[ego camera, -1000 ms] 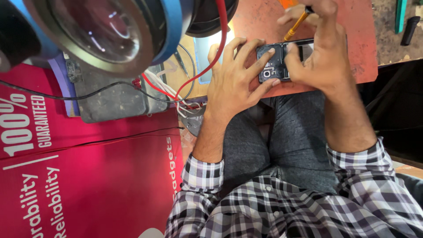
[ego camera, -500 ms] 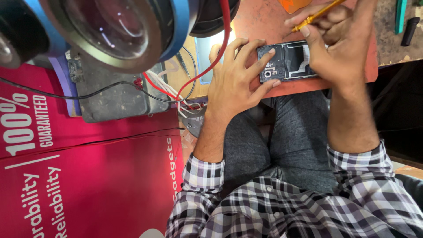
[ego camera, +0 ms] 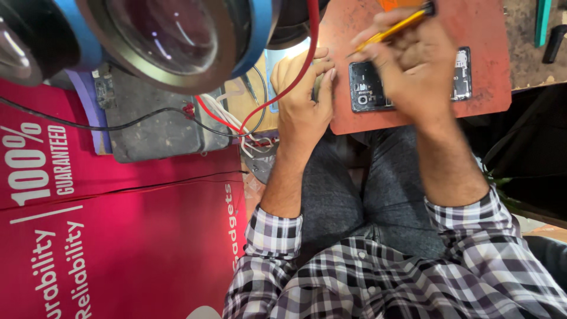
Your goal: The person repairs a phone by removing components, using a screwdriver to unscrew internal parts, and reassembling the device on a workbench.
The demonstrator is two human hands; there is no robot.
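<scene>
Left hand released phone — beside it.

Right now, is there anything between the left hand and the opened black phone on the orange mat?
Nothing visible stands between them. The left hand rests at the mat's left edge, beside the opened black phone on the orange mat. The right hand, holding a yellow-handled tool, covers the phone's middle from above.

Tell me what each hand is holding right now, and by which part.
The right hand grips a yellow-handled tool along its shaft, above the opened phone. The left hand holds nothing; it rests at the mat's left edge.
</scene>
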